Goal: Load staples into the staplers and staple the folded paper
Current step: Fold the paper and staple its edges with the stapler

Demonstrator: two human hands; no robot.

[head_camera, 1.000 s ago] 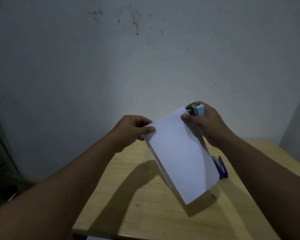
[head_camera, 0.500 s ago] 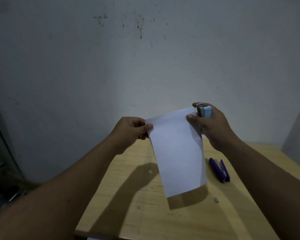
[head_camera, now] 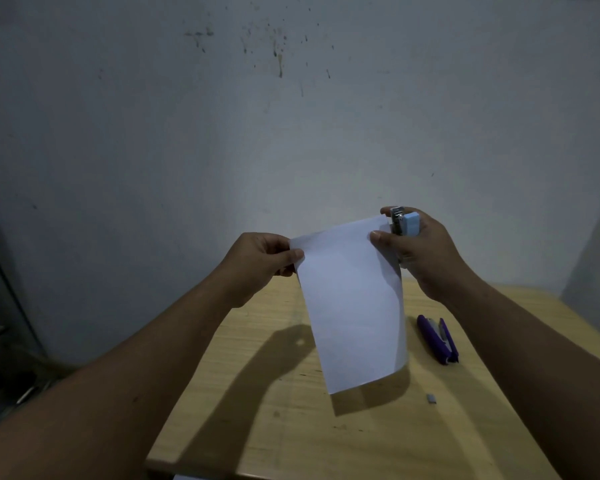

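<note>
A folded white paper (head_camera: pixel 350 306) hangs in the air above the table, long side down. My left hand (head_camera: pixel 260 261) pinches its top left corner. My right hand (head_camera: pixel 420 254) grips a light blue stapler (head_camera: pixel 404 221) upright, its metal jaw at the paper's top right corner, thumb pressed on the sheet. A purple stapler (head_camera: pixel 437 339) lies on the wooden table (head_camera: pixel 257 410) to the right of the paper. A small grey strip of staples (head_camera: pixel 431 398) lies on the table below it.
A stained grey wall stands close behind the table. The table's left edge runs diagonally, with a dark cluttered floor beyond it. The paper casts a shadow on the tabletop.
The paper has swung from a slant to hanging nearly straight down. Both hands have stayed on its top corners, and the purple stapler is now fully uncovered.
</note>
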